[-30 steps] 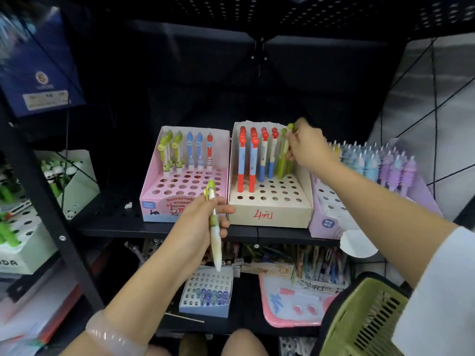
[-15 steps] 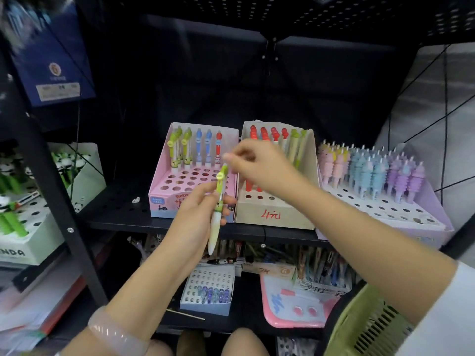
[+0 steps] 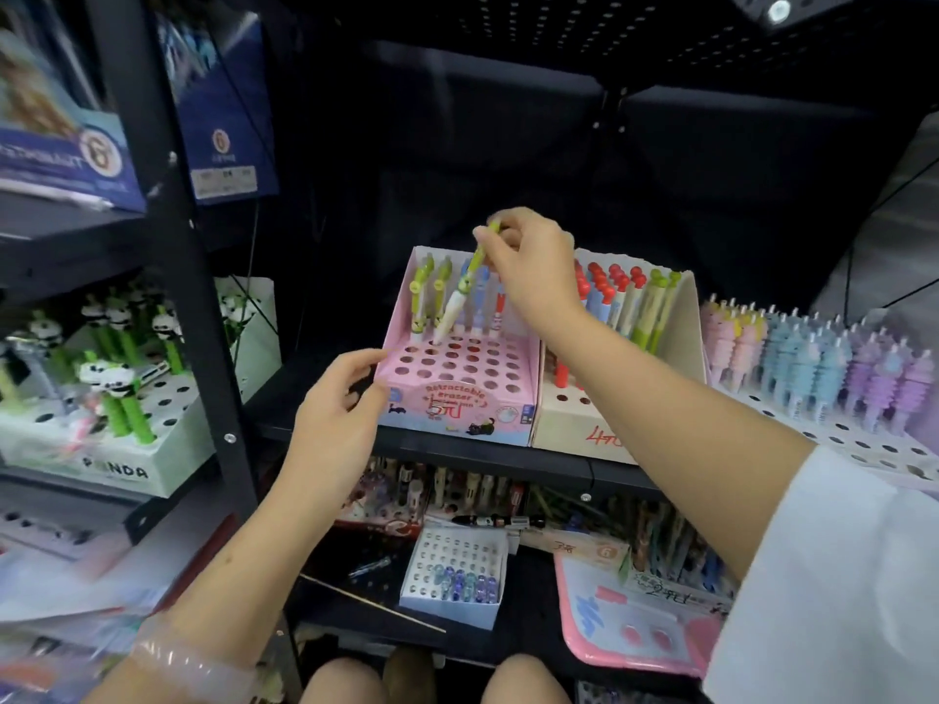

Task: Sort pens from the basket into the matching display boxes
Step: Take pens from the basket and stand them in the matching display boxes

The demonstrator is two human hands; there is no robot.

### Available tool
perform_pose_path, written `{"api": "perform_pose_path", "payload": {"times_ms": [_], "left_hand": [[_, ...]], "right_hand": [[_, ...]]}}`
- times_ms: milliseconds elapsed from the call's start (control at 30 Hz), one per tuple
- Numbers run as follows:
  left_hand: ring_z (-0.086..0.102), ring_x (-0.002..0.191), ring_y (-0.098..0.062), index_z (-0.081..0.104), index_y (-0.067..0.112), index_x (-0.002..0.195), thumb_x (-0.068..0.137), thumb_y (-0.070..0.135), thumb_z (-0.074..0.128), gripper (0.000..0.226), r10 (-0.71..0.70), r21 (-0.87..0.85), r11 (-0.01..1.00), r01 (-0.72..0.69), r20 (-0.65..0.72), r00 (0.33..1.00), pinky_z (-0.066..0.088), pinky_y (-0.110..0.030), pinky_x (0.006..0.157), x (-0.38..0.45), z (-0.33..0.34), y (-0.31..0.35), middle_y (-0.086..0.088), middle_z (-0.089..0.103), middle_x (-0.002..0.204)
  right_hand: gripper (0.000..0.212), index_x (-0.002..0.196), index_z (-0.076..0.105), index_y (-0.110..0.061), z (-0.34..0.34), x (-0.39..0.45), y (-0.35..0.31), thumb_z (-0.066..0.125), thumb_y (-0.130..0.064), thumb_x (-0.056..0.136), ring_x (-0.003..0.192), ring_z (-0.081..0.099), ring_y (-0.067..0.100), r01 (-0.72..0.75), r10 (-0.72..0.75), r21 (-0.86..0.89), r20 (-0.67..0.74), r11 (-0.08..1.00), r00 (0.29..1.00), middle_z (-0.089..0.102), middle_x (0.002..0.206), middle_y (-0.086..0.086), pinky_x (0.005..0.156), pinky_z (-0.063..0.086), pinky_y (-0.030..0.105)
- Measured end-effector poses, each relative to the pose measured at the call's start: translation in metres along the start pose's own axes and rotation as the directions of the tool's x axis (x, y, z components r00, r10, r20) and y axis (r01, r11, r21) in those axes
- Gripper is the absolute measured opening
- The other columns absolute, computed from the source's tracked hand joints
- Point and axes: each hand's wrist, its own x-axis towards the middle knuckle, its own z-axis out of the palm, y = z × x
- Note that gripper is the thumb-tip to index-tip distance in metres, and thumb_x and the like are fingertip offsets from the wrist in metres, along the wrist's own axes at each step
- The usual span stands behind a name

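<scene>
— Two hands are working at the shelf, and only one is carrying anything. The right hand (image 3: pixel 533 269) is pinching the top of a green-and-white pen (image 3: pixel 465 287) between thumb and fingertips, with the pen hanging tilted, tip down, over the far rows of the pink display box (image 3: pixel 508 414).

— And the left hand (image 3: pixel 338 403)?

— It is holding nothing; its fingers are loosely curled and apart, hovering at the near left corner of the pink box. Whether it is touching the cardboard, I cannot tell.

— Is the pen going to the right place?

— It seems so: green-topped pens (image 3: pixel 426 297) of the same look are already standing in the far left holes, just beside where the tip is pointing. The tip appears to be right at a hole, though I cannot tell if it is in yet.

— So what is making this step go well?

— Bringing the pen more upright before lowering it, so the tip is meeting the hole squarely and not skating across the lid. Bracing the box with the free hand would probably help, since light cardboard may slide. Letting go only once the pen is standing by itself is also wise.

— Any risk?

— The neighbouring pens are close; a slanted entry could knock them askew.
</scene>
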Motion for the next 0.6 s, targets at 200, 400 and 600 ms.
{"api": "perform_pose_path", "payload": {"times_ms": [200,400,600], "left_hand": [[0.038,0.119,-0.001,0.045,0.043,0.125,0.093,0.026,0.051,0.037,-0.147,0.064,0.988,0.139,0.16,0.976,0.031,-0.024,0.094,0.0,-0.011,-0.019,0.016,0.044,0.131],[0.039,0.129,-0.01,0.046,0.043,0.12,0.095,0.022,0.049,0.033,-0.168,0.103,0.984,0.147,0.241,0.956,0.031,-0.036,0.11,-0.008,-0.006,-0.012,0.015,0.041,0.138],[0.036,0.131,-0.008,0.046,0.042,0.125,0.094,0.026,0.049,0.034,-0.18,0.088,0.983,0.163,0.244,0.953,0.03,-0.032,0.108,-0.015,-0.01,-0.005,0.014,0.041,0.141]], "right_hand": [[0.021,0.104,0.062,-0.006,0.037,-0.004,0.011,0.059,-0.023,0.091,0.079,0.062,0.019,0.081,-0.055,-0.196,0.133,0.977,0.99,0.067,0.085,0.008,0.075,0.051,0.032],[0.025,0.102,0.053,-0.006,0.052,-0.003,0.014,0.058,-0.027,0.091,0.076,0.057,0.021,-0.021,0.072,-0.303,0.157,0.953,0.985,0.063,0.085,0.008,0.068,0.047,0.035],[0.019,0.098,0.056,-0.005,0.058,-0.026,0.028,0.057,-0.023,0.092,0.077,0.058,0.023,-0.102,0.205,-0.321,0.303,0.942,0.931,0.062,0.082,0.011,0.066,0.044,0.032]]}}
